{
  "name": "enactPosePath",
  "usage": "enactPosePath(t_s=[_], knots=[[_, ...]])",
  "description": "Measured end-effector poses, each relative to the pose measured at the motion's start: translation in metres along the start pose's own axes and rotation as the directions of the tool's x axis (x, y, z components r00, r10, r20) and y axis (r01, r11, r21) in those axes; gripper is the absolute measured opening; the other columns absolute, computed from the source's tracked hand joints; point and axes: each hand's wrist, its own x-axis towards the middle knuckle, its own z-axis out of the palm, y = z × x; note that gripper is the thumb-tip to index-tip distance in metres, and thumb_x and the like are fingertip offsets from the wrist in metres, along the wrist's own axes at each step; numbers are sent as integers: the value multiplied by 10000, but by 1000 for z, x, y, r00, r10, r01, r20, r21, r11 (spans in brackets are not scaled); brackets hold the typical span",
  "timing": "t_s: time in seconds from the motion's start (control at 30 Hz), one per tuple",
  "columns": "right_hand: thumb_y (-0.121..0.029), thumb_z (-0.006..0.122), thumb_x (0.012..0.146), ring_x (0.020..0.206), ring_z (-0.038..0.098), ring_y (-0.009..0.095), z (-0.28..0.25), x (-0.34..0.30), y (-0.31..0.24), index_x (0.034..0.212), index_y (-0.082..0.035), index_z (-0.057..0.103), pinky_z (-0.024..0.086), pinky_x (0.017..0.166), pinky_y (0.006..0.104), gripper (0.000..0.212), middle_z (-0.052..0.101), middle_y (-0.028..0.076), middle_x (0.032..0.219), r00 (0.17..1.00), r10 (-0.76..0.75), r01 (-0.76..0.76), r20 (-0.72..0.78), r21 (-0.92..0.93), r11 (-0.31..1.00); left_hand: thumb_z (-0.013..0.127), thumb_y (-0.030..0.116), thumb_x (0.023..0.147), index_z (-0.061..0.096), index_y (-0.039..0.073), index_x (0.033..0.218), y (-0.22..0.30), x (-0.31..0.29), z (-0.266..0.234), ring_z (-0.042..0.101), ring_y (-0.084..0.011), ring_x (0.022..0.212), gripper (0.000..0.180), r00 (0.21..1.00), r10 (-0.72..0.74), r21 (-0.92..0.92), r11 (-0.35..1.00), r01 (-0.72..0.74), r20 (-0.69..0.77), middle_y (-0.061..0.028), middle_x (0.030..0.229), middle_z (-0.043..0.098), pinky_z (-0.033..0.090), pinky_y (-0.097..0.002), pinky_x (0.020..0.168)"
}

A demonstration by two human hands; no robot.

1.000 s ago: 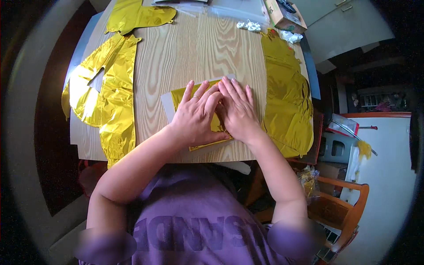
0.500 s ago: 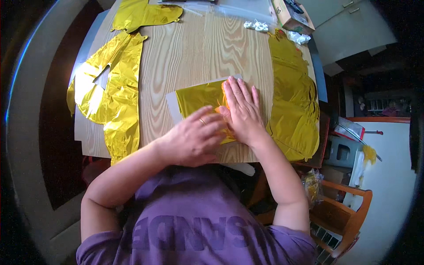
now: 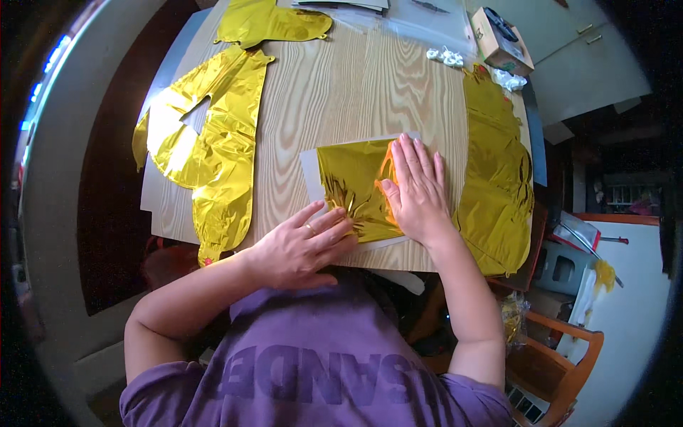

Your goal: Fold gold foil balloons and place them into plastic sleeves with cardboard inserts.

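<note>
— Pressing flat with your right hand [image 3: 416, 193], fingers spread and palm down, you're pinning the right part of the folded gold foil sheet [image 3: 353, 186]. Nothing is gripped.

— And your left hand [image 3: 302, 245]?

— Open too, fingers extended, tips resting on the foil's lower left corner. The foil lies on a white paper backing [image 3: 310, 171] near the front edge of the light wooden table [image 3: 356, 85], right before you.

— What could go wrong?

— I'd judge the foil slippery on that paper: push unevenly and it may skate sideways or crease crookedly. A fingernail dragging could tear it.

— How does it look?

— Shiny, wrinkled, with an orange glint along the fold beside your right thumb. Further out, a large crumpled gold foil balloon [image 3: 206, 153] lies left, another gold foil piece [image 3: 498, 178] right, and a small cardboard box [image 3: 501, 32] sits at the far corner.
</note>
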Motion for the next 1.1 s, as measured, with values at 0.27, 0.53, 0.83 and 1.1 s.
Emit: enactPosePath(t_s=[0.27, 0.53, 0.83, 1.1], knots=[[-375, 476, 1013, 1500, 238, 342, 2, 0, 0, 1537, -15, 308, 103, 1216, 553, 657, 271, 155, 1621, 1000, 4, -4, -4, -2, 1000, 688, 455, 852, 630, 29, 1180, -2, -11, -3, 520, -350, 1276, 541, 982, 40, -78, 995, -55, -183, -167, 1269, 569, 387, -525, 1098], [-338, 519, 985, 1496, 255, 332, 2, 2, -3, 1538, -27, 317, 123, 1213, 559, 666, 288, 150, 1616, 1000, 24, -23, 11, -51, 998, 749, 448, 763, 635, 48, 1092, 29, 71, -14, 564, -253, 933, 530, 834, -292, 91, 923, 374, -469, -76, 1002, 576, 434, -417, 856], [-416, 450, 992, 1494, 269, 303, 6, -3, 4, 1545, -72, 330, 161, 1201, 556, 663, 305, 115, 1615, 997, -48, 38, -67, -143, 989, 630, 578, 835, 445, -43, 1432, 47, 112, -28, 400, -389, 1349, 881, 780, -444, 7, 867, 498, -441, -230, 1462, 439, 296, -492, 1093], [-383, 488, 990, 1505, 243, 317, 14, 1, 7, 1563, -86, 288, 119, 1211, 562, 675, 264, 122, 1633, 1000, -5, 3, -21, -71, 997, 357, 814, 865, 333, -120, 1475, 8, 101, 37, 198, -452, 1494, 1116, 746, -567, -44, 805, 591, -350, -332, 1550, 296, 78, -580, 1204]])
